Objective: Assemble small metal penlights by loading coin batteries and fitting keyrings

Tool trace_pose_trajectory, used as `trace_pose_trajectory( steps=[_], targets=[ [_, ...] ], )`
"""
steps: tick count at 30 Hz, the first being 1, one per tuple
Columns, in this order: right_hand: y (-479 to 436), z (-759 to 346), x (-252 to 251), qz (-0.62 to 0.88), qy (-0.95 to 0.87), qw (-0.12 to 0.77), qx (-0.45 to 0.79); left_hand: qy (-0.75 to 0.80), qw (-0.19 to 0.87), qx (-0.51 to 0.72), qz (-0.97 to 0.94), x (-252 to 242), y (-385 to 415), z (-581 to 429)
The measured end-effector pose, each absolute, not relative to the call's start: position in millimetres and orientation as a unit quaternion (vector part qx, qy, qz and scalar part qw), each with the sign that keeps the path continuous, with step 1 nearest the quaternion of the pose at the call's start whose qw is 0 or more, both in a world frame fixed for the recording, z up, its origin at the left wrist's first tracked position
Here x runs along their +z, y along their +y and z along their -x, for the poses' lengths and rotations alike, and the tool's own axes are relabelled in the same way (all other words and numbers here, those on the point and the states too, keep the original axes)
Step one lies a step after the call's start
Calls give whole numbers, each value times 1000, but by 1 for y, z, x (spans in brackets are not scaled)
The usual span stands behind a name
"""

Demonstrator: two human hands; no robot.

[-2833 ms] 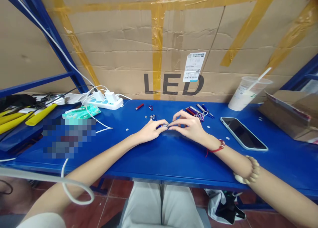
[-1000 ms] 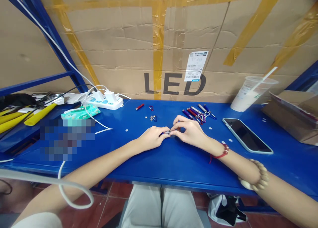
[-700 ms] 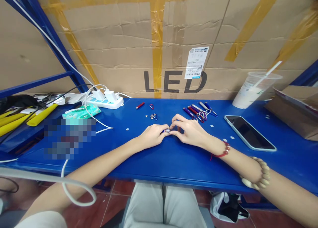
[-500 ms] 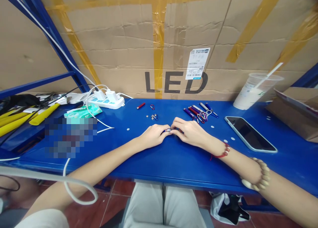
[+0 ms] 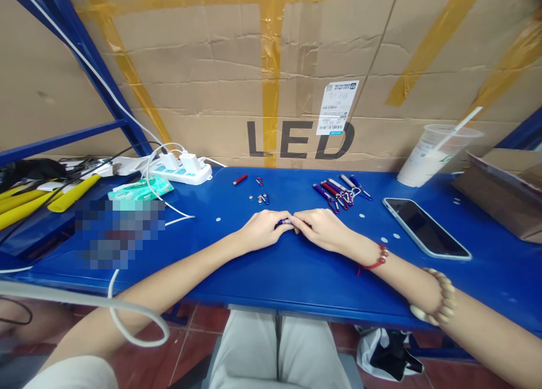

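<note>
Both hands rest together on the blue table (image 5: 296, 276) near its middle. My left hand (image 5: 262, 231) is closed round a small blue keychain flashlight (image 5: 284, 222), whose silver end shows between the two hands. My right hand (image 5: 324, 229) has its fingers curled and pressed against that silver end. A bundle of several similar small flashlights (image 5: 339, 188) in purple, red, silver and blue lies just behind my right hand. A lone red flashlight (image 5: 239, 179), a red clip (image 5: 258, 181) and some small metal parts (image 5: 261, 198) lie behind my left hand.
A phone (image 5: 425, 228) lies face up at the right, a plastic cup with a straw (image 5: 436, 154) and a cardboard box (image 5: 503, 194) behind it. At the left are a white power strip (image 5: 182, 171), cables, a green packet (image 5: 141, 188) and yellow-handled tools (image 5: 51, 200). Taped cardboard forms the back wall.
My right hand's fingers, raised and arched earlier, have come down and closed flat against the flashlight's end. My left hand has kept its hold in the same place.
</note>
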State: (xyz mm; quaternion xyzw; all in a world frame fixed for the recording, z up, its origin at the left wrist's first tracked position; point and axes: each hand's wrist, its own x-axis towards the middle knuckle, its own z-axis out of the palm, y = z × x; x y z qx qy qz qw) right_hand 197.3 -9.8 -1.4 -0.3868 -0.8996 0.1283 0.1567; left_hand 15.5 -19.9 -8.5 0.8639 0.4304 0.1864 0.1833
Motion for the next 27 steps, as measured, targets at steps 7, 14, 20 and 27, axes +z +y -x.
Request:
trace_pose_trajectory(
  steps=[7,14,20,27],
  targets=[
    [-11,-196,0,442,-850,183,223,432,194,210,-855,-2,-20,-15],
    [3,-213,3,325,-890,320,-12,434,216,249,-839,-6,-11,-12],
    [8,-217,1,263,-902,332,-88,397,273,263,-836,-5,-13,-14],
    [5,-214,-2,270,-896,353,-17,365,283,228,-857,-7,-18,-12]
  ],
)
